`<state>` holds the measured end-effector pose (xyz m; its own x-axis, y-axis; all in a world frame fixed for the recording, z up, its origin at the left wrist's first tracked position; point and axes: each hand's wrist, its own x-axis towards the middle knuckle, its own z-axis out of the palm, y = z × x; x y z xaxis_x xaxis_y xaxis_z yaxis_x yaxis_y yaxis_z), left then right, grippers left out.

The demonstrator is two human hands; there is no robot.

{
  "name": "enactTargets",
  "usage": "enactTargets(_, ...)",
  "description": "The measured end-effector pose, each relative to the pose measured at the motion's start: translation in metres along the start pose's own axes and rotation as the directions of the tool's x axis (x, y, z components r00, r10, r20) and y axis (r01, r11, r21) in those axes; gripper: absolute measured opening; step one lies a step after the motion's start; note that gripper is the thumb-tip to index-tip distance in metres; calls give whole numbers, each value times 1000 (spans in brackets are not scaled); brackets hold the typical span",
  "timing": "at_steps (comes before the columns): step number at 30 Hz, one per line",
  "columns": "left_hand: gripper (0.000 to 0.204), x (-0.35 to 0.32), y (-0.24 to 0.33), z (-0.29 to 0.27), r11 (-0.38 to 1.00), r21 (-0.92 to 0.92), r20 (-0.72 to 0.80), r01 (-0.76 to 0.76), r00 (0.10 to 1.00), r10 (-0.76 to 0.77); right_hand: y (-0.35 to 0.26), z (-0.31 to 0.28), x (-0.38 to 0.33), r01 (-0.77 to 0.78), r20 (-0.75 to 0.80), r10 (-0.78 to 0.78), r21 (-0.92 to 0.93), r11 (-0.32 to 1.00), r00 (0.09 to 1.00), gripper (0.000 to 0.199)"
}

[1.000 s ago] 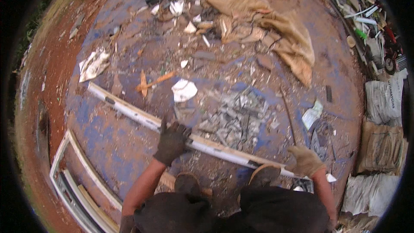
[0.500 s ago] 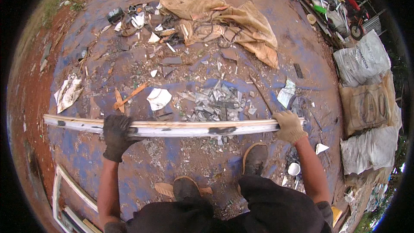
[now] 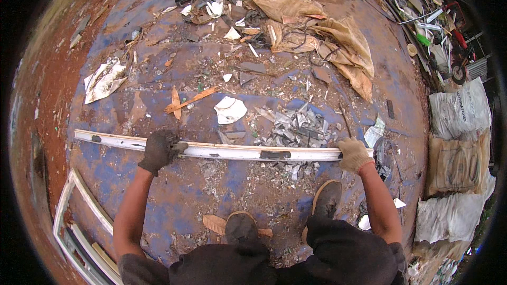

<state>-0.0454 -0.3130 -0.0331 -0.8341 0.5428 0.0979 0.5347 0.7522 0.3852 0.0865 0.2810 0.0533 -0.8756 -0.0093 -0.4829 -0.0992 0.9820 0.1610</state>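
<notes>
The dark-gloved left hand (image 3: 159,151) and pale-gloved right hand (image 3: 355,154) both clasp the white bar (image 3: 237,152); grey shards (image 3: 302,127) lie mostly beyond it.

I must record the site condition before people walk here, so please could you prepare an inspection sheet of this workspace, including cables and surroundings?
Surface: blue sheet, heavily dirt-stained, with small debris scattered over it, also around the shoes.
Things in hand: long white strip with dark patches, held roughly crosswise.
Clutter: heap of grey fragments, white broken piece, crumpled tan cloth.
Grips: left grip, dark glove, and right grip, pale glove, both closed on the strip.
Cables: none can be told for certain.
Surroundings: stacked sacks and mixed scrap at right; white frame at lower left; reddish earth beyond.
</notes>
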Motion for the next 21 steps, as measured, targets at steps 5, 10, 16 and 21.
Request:
enactTargets(5, 27, 13, 3, -4, 998, 57, 28, -19, 999, 18, -73, -39, -10, 301, -549, -152, 192, 934, 822, 44)
enactTargets(10, 26, 9, 8, 8, 991, 64, -254, -121, 958, 133, -147, -38, 18, 494, -547, -303, 243, 835, 780, 24)
enactTargets(16, 21, -2, -26, 26, 966, 228, -313, -126, 929, 195, -153, -30, 35, 396, -421, -218, 400, 827, 880, 26)
enactTargets(21, 14, -7, -52, 31, 968, -89, -285, 234, 925, -250, -152, -31, 43, 306, -283, -196, 422, 854, 939, 30)
